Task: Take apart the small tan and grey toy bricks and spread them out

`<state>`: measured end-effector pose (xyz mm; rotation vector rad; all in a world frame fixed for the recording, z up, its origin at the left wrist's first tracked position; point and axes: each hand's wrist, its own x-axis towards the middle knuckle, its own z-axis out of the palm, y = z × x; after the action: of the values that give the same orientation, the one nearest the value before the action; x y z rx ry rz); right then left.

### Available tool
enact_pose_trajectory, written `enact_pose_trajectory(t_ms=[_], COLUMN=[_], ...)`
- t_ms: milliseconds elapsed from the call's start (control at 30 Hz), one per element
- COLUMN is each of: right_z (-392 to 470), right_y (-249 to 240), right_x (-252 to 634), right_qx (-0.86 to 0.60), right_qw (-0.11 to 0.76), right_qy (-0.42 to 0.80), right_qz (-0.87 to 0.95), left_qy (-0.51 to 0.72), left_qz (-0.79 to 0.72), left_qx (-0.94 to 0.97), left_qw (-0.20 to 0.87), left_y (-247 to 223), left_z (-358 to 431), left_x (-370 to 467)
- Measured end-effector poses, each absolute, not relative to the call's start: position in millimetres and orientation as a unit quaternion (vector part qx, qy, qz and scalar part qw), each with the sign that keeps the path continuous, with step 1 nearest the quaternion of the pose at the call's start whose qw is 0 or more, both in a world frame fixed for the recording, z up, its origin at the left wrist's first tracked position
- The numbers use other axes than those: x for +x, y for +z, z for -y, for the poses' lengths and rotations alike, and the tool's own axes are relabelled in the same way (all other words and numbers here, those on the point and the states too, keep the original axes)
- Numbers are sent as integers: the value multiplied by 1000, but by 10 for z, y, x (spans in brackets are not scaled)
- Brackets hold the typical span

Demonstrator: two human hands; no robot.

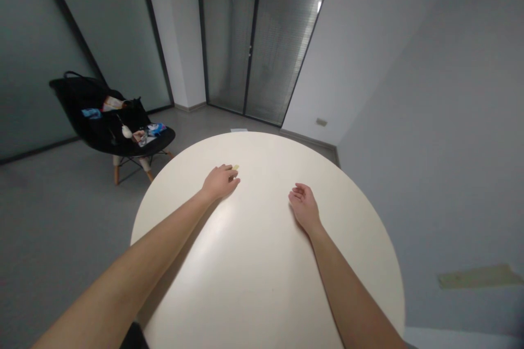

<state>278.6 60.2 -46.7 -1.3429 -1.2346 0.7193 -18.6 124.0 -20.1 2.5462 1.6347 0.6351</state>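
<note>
My left hand (221, 181) is palm down over the far left part of a round white table (254, 262). A small yellowish piece (235, 167) shows just beyond its fingertips; the fingers touch or nearly touch it, and part of it may be hidden. The thumb stands apart from the fingers. To the right, my right hand (304, 205) rests on its side on the table, palm turned inward, with the fingers loosely curled and nothing seen in them.
A black chair (94, 133) at the left holds a dark bag and several small items. Behind the table stand glass doors (245, 38). A wall (442, 147) runs along the right, with a strip of tape (478, 277) on it.
</note>
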Motion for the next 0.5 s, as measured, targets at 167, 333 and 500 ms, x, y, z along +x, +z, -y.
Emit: enact_pose_trajectory(t_ms=[167,333,500], right_z=[-605,-589,-587], right_y=[-475,-452,-449], right_x=[2790,2776,2777], right_qx=[-567,-575,-574], right_qw=[558,554,550], right_qy=[305,303,307], right_qz=[523,520,523], left_qy=[207,201,193], left_qz=[-516,-492,-453], left_qx=[831,845,868], left_qw=[22,55,66], left_y=[-186,-176,-200], left_z=[-1226,-1187,-1089], left_x=[-208,-241,-355])
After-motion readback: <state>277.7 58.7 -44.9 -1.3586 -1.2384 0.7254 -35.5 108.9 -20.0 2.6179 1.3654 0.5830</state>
